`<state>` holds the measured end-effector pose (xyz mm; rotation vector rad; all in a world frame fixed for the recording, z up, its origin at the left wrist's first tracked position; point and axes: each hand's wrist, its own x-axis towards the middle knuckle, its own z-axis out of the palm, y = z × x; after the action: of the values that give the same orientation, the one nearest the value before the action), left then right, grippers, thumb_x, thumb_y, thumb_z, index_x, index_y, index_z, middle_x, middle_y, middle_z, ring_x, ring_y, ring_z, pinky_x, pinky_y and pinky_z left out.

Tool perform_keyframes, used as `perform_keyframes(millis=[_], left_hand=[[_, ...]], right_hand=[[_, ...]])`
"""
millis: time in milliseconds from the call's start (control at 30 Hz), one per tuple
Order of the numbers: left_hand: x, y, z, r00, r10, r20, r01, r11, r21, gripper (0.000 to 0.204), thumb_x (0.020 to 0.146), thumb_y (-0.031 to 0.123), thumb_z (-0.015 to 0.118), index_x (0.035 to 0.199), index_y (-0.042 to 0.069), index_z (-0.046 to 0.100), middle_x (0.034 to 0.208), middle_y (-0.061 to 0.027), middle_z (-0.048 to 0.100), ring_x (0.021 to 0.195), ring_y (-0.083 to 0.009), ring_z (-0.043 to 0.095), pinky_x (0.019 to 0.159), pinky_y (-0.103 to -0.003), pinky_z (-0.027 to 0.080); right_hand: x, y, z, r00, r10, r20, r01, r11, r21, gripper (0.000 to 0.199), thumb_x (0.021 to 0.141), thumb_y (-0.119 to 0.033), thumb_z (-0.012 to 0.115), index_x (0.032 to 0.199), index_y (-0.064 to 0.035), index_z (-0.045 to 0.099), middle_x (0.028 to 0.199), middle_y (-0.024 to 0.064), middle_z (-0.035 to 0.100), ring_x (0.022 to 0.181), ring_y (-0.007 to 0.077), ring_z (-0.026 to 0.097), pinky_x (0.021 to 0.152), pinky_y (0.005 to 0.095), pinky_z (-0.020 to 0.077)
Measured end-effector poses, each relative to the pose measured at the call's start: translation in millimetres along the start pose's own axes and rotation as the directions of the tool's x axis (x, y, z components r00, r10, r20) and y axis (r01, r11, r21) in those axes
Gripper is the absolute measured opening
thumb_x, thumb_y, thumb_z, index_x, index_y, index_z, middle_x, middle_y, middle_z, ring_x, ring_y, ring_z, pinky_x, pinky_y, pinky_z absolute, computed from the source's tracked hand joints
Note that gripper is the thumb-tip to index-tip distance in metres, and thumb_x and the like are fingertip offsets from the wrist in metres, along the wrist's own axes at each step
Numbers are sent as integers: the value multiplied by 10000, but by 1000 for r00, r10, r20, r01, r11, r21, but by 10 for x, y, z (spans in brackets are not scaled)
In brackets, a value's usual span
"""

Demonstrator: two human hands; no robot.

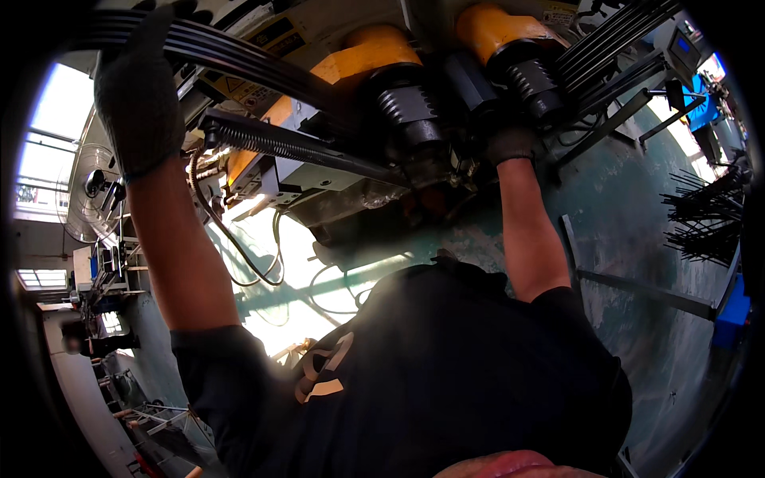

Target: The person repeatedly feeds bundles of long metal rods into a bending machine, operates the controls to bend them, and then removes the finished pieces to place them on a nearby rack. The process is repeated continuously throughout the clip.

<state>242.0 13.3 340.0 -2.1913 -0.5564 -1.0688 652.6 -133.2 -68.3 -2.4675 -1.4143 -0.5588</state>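
Note:
My left hand (pixel 139 111), in a dark grey work glove, is raised at the upper left. It is closed round a bundle of long black bars (pixel 231 60), with the thumb across their near side. The bars run right into an orange and black machine (pixel 370 52). My right hand (pixel 514 145), also gloved, reaches in below the machine's right black cylinder (pixel 535 84). Deep shadow hides its fingers and whatever they touch. Between the hands lie a second black cylinder (pixel 410 103) with a toothed side and a long black arm with a spring (pixel 295 147).
More black bars (pixel 617 48) extend from the machine's right side, over a metal stand (pixel 610 127). A pile of thin black rods (pixel 701 215) is at the far right. Cables (pixel 275 267) hang below the machine. At left stands a fan (pixel 94 183); another person (pixel 100 342) is beyond.

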Motion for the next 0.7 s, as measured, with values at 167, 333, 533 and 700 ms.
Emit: perform_keyframes(millis=[167, 333, 533, 700], left_hand=[[410, 728, 54, 953, -275, 128, 300, 793, -530, 209, 942, 127, 601, 1106, 44, 702, 966, -84, 691, 855, -226, 668, 797, -370, 552], [809, 1268, -328, 799, -423, 428, 601, 540, -589, 219, 920, 163, 604, 994, -38, 650, 812, -75, 620, 745, -183, 597, 715, -345, 513], [949, 1348, -287, 695, -491, 526, 718, 514, -469, 252, 915, 162, 607, 1010, -67, 655, 821, -114, 650, 734, -196, 618, 685, -351, 534], [861, 1088, 276, 901, -311, 302, 433, 618, -656, 255, 900, 145, 617, 1075, -24, 693, 917, -140, 709, 817, -217, 679, 713, -348, 564]], right_hand=[[-8, -168, -300, 998, 48, 37, -46, 998, -30, 576, 816, -471, 709, 1289, -146, 657, 1175, 153, 722, 1063, 347, 705, 905, 461, 566], [19, -266, -426, 999, 38, -24, -35, 992, 124, 628, 801, -439, 737, 1341, -144, 613, 1185, 158, 718, 1060, 349, 704, 903, 461, 568], [20, -253, -279, 995, 10, -97, -3, 998, 69, 604, 833, -424, 713, 1350, -131, 601, 1236, 157, 696, 1132, 347, 673, 946, 453, 548], [55, 145, -12, 993, 8, -115, 16, 977, 213, 362, 866, -331, 666, 1154, -113, 643, 1094, 113, 683, 1025, 290, 672, 883, 407, 543]])
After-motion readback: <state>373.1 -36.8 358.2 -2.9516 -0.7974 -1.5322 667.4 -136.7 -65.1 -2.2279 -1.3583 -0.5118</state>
